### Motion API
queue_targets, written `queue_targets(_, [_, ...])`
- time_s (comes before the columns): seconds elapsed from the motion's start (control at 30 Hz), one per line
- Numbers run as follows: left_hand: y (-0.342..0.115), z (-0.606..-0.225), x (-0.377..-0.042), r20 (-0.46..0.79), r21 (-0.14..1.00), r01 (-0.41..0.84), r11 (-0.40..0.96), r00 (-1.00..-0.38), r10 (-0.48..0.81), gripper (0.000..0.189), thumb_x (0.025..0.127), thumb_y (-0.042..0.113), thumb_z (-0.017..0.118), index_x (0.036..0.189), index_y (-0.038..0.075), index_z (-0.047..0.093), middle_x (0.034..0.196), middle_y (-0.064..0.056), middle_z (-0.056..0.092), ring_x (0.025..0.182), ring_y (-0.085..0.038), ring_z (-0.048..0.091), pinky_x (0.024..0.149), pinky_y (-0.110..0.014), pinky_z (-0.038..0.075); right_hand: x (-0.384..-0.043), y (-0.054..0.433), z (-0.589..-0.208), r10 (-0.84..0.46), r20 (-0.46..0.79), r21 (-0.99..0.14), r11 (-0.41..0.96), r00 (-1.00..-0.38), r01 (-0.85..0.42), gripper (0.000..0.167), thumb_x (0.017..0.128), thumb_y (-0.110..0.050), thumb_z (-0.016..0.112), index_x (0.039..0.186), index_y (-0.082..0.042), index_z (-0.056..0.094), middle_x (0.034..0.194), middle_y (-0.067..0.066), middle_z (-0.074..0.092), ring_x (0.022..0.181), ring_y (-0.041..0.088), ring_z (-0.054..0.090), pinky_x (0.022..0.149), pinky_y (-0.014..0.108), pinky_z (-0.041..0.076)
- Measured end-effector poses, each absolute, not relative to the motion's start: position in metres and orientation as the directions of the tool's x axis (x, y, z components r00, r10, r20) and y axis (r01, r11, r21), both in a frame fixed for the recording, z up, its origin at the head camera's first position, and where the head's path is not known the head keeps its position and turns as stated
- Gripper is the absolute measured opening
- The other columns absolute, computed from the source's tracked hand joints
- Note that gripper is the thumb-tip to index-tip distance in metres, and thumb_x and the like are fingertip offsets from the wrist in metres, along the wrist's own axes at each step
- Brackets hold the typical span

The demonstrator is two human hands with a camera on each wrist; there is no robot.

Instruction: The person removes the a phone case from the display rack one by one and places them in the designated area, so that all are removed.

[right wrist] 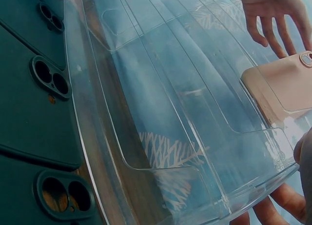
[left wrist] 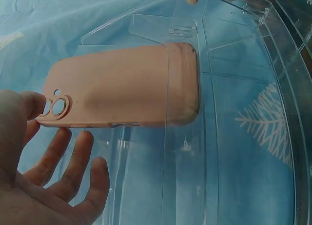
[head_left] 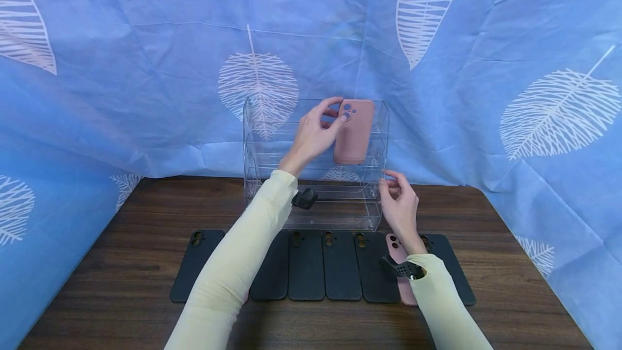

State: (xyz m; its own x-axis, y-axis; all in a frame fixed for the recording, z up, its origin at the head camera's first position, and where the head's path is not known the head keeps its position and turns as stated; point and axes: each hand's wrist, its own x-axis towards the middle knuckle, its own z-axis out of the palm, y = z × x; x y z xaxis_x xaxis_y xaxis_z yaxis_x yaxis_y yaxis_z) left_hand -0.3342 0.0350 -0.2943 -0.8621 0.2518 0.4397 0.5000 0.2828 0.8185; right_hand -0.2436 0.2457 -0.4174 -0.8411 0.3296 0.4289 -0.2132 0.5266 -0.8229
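A pink phone case point(head_left: 358, 136) stands upright at the right of an upper tier of a clear stepped rack point(head_left: 335, 226). My left hand point(head_left: 313, 133) pinches it by the camera-cutout corner, thumb on its back. In the left wrist view, the lower end of the case point(left wrist: 117, 88) sits behind a clear front lip, and the other fingers point(left wrist: 73, 171) spread below its edge. My right hand point(head_left: 400, 208) holds the right side of the rack. The right wrist view shows its fingers point(right wrist: 287, 203) beyond the clear side wall, with the thumb partly cut off.
Several dark phone cases point(head_left: 306, 269) lie in a row on the wooden table point(head_left: 131, 263) before the rack. A pink case point(head_left: 399, 253) lies among them near the right end, partly under my right wrist. A blue leaf-patterned cloth point(head_left: 184, 85) hangs behind.
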Motion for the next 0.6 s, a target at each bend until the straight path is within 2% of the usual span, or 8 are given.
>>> queue_targets(0.27, [0.037, -0.298, -0.329, 0.463, 0.816, 0.520, 0.252, -0.850, 0.253, 0.042, 0.102, 0.030, 0.062, 0.142, 0.029, 0.052, 0.125, -0.005, 0.066, 0.107, -0.025, 0.069, 0.093, -0.040, 0.057, -0.243, 0.247, -0.419, 0.325, 0.435, -0.824, 0.520, -0.840, -0.225, 0.031, 0.103, -0.024, 0.058, 0.131, -0.012, 0.065, 0.103, 0.009, 0.071, 0.088, 0.037, 0.072, 0.062, 0.014, 0.053])
queue_targets(0.47, [0.038, -0.303, -0.329, 0.472, 0.830, 0.527, 0.184, -0.838, 0.273, 0.041, 0.101, 0.025, 0.064, 0.139, 0.031, 0.050, 0.114, -0.004, 0.067, 0.104, -0.022, 0.069, 0.093, -0.037, 0.057, -0.244, 0.247, -0.419, 0.328, 0.436, -0.821, 0.526, -0.838, -0.221, 0.031, 0.103, -0.023, 0.059, 0.130, -0.012, 0.066, 0.103, 0.010, 0.072, 0.085, 0.035, 0.072, 0.060, 0.014, 0.051])
queue_targets(0.6, [0.038, -0.306, -0.331, 0.473, 0.830, 0.534, 0.158, -0.826, 0.306, 0.048, 0.099, 0.017, 0.066, 0.141, 0.032, 0.046, 0.112, -0.004, 0.067, 0.103, -0.019, 0.069, 0.095, -0.036, 0.057, -0.244, 0.247, -0.418, 0.331, 0.435, -0.822, 0.524, -0.837, -0.220, 0.030, 0.102, -0.022, 0.059, 0.130, -0.012, 0.066, 0.104, 0.011, 0.072, 0.085, 0.034, 0.073, 0.061, 0.014, 0.051])
